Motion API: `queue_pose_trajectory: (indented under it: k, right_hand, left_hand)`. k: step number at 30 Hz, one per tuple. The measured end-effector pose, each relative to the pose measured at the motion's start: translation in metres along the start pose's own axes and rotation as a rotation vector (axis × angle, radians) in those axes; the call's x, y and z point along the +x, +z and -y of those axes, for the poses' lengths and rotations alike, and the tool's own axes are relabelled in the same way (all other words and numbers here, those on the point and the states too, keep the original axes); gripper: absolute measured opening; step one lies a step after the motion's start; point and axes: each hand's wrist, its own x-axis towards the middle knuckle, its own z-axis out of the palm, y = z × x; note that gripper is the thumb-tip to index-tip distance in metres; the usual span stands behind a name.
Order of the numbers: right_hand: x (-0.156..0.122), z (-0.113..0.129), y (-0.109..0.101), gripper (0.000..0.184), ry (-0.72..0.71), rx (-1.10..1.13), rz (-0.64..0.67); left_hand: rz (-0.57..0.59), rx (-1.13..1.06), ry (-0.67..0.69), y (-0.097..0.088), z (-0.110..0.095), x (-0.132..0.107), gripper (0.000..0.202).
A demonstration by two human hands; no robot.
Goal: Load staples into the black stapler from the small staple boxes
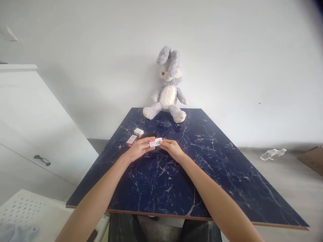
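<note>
Both my hands meet over the middle of a dark blue marbled table [227,174]. My left hand [139,149] and my right hand [172,149] pinch a small white box with a red label [155,142] between their fingertips, one at each end. Just behind the box lies a black object with an orange tip [147,135], partly hidden by my fingers. Two more small boxes lie to the left: a white one [138,131] and a red and white one [131,139].
A grey and white plush rabbit [168,89] sits at the table's far edge against the wall. A white cabinet [27,124] stands to the left. A perforated white surface [22,211] is at the lower left. A plastic bottle [272,154] lies on the floor at right.
</note>
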Motion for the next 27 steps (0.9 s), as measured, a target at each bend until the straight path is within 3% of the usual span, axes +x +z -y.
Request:
queue_pose_trajectory:
  k: [3,6,10,13,21,27]
  right_hand:
    - [0.001,0.000,-0.002,0.030,-0.002,0.018,-0.050]
    - [0.005,-0.005,-0.009,0.027,-0.036,-0.011,-0.181]
    - [0.011,-0.012,-0.020,0.030,-0.145,-0.194,-0.406]
    - [0.010,-0.007,-0.022,0.034,-0.253,-0.304,-0.500]
    - [-0.001,0.009,-0.003,0.029,-0.368,-0.528,-0.309]
    - [-0.004,0.006,0.001,0.027,-0.433,-0.727,-0.352]
  left_hand:
    - [-0.066,0.031,0.004,-0.002,0.000,0.002,0.035]
    - [-0.143,0.077,0.005,-0.006,0.003,0.005,0.032]
    - [-0.224,0.131,-0.006,-0.009,0.008,0.010,0.028]
    - [-0.254,0.176,0.013,-0.009,0.011,0.012,0.028]
    - [-0.300,0.241,0.115,-0.005,0.018,0.014,0.031]
    - [-0.204,0.173,0.036,-0.008,0.019,0.013,0.032]
